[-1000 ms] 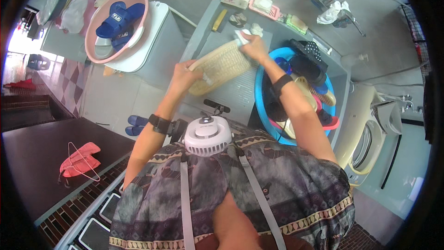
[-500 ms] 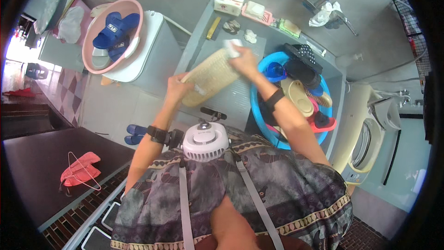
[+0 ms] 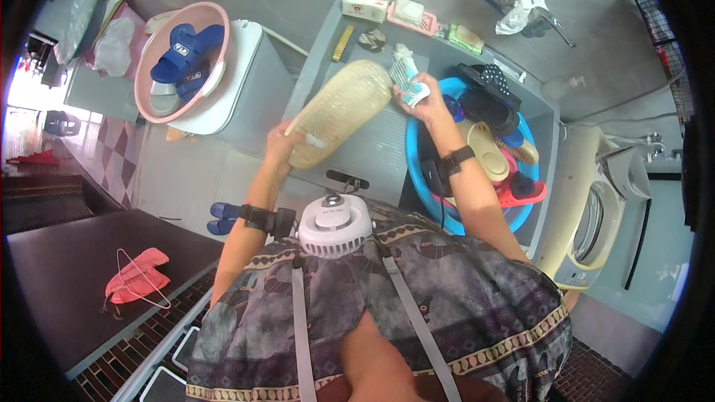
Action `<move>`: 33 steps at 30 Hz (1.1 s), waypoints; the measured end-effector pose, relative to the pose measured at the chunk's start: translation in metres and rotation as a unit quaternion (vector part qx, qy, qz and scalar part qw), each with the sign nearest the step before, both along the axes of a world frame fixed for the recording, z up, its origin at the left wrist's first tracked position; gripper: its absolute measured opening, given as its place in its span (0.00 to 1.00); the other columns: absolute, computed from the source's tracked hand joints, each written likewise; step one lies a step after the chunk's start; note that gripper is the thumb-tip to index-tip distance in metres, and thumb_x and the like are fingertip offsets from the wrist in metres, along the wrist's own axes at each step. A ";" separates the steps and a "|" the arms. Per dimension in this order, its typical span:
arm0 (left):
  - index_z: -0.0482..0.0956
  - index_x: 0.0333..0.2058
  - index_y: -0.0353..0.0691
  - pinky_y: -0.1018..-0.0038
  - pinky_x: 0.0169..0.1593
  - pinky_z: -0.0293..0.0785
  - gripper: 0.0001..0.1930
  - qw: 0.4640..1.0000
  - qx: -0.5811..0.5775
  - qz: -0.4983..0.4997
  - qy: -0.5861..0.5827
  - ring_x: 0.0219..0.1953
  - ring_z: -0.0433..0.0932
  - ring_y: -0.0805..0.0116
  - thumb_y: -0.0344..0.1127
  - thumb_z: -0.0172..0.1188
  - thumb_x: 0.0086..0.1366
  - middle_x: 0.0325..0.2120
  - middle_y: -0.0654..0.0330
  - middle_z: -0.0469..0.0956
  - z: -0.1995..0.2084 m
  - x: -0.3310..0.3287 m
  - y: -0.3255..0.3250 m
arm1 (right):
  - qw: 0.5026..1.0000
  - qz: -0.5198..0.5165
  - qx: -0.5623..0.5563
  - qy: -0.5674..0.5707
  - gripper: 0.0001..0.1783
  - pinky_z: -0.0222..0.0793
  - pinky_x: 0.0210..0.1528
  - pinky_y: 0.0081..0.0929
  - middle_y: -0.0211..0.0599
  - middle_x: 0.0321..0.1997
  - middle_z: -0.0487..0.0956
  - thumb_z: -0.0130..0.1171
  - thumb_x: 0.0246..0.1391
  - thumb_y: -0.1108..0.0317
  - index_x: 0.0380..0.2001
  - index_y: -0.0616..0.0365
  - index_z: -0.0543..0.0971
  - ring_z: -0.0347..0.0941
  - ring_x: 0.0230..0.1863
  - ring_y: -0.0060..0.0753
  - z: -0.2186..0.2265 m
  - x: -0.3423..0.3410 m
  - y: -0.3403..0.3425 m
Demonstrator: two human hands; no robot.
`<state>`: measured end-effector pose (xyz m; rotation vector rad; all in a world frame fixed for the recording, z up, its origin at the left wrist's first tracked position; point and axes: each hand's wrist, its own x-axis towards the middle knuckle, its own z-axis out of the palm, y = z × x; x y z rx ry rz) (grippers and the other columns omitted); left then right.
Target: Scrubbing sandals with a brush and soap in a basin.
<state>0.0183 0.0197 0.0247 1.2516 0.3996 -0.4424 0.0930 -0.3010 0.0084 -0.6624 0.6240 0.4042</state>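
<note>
My left hand (image 3: 281, 147) is closed on the near end of a beige slipper (image 3: 344, 108), with its textured sole turned up. A white smear shows on the sole by my fingers. Just right of the slipper's far end, my right hand (image 3: 426, 98) grips a crumpled white-and-teal cloth or wrapper (image 3: 407, 80); whether anything is inside it I cannot tell. Both hands are over the grey sink (image 3: 372, 141) with its ribbed washboard. At my right forearm sits a blue basin (image 3: 414, 179) heaped with several slippers and clogs, among them a beige clog (image 3: 485, 155).
A yellow-handled brush (image 3: 342, 43), a tissue pack (image 3: 366, 1) and a pink soap dish (image 3: 413, 16) lie along the sink's back. To the left, a pink basin (image 3: 143, 83) holds blue slippers. A tap (image 3: 555, 26) juts from the wall; a washing machine (image 3: 573, 208) stands right.
My right hand has moved off the slipper's far end to the right, and the white-and-teal thing now shows more clearly. The left hand still holds the slipper, which has shifted slightly.
</note>
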 end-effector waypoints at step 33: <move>0.76 0.32 0.30 0.76 0.36 0.71 0.15 0.952 0.072 -0.060 -0.292 0.29 0.76 0.73 0.23 0.65 0.41 0.27 0.57 0.78 0.103 0.069 -0.060 | 0.500 0.108 -0.726 -0.460 0.35 0.68 0.44 0.36 0.41 0.47 0.69 0.60 0.32 0.61 0.52 0.34 0.69 0.71 0.43 0.47 0.134 0.007 0.081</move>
